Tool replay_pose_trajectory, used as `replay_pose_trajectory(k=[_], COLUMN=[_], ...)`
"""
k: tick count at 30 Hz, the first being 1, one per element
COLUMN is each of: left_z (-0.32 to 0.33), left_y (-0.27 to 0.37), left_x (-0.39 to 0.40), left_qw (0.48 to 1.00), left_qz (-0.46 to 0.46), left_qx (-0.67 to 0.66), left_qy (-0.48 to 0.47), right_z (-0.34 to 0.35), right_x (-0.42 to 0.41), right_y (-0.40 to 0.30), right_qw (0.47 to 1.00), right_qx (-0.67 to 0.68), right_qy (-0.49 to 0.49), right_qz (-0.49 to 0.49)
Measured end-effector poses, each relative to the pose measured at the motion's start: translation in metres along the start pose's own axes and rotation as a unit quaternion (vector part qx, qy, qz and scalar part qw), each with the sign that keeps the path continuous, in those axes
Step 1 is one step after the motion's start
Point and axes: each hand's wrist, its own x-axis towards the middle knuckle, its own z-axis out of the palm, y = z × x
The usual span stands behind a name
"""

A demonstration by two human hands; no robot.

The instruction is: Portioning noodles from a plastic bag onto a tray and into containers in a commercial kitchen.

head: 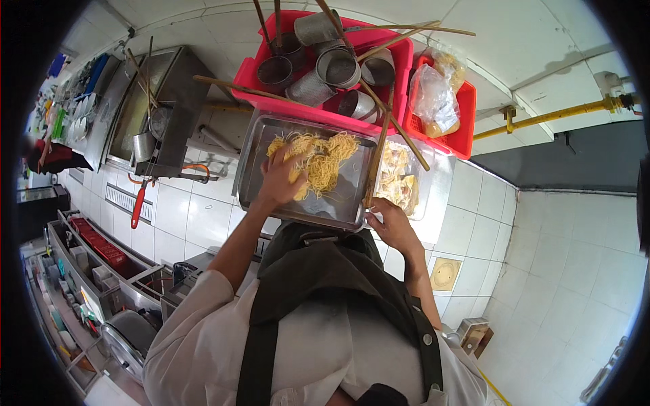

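Observation:
Several loose clumps of yellow noodles (pixel 323 170) lie in a shallow metal tray (pixel 350 217) in front of me. My left hand (pixel 283 177) rests over the noodles at the tray's left, fingers spread; whether it grips any is hidden beneath the palm. At the tray's near right corner, my right hand (pixel 390 223) has its thumb and fingertips by the rim and the lower end of a wooden handle (pixel 378 162); its exact hold is unclear. Right of the tray, a clear plastic container (pixel 422 208) contains yellowish pieces dusted white.
Behind the tray, a pink bin (pixel 244 76) holds several metal noodle strainers (pixel 338 67) with long wooden handles. A red basket (pixel 467 122) with plastic bags (pixel 434 96) stands beside it. Left are a metal cooker (pixel 190 81) and hanging strainers (pixel 144 146). A yellow pipe (pixel 553 116) runs along the right wall.

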Motion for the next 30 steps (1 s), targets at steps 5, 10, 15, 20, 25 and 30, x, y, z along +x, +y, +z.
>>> replay_pose_trajectory(k=[5,10,15,20,25,30], left_z=[0.027,-0.035,-0.086,-0.031,0.005,-0.005], left_y=[-0.025,-0.025,-0.013,-0.034,-0.039,-0.047], left_x=[0.076,0.089,0.100,0.091,0.037,0.027], left_qw=[0.982,0.971,0.882,0.976,0.995,0.970], left_qz=[-0.038,-0.005,-0.055,-0.059,-0.078,-0.181], left_qx=[0.107,-0.101,-0.440,-0.185,-0.069,0.090], left_qy=[-0.148,-0.218,-0.161,0.096,-0.001,-0.136], right_z=[-0.004,-0.006,-0.001,0.011,0.027,0.042], right_x=[0.009,0.003,-0.002,0.001,0.026,0.057], right_y=[-0.008,-0.002,0.004,0.008,0.008,0.008], right_qw=[0.998,0.999,0.999,0.999,0.992,0.993], right_qx=[-0.040,0.022,0.037,-0.034,0.121,0.097], right_qy=[0.008,0.029,0.012,-0.008,-0.026,-0.018], right_qz=[-0.041,-0.016,0.012,-0.008,-0.029,-0.063])
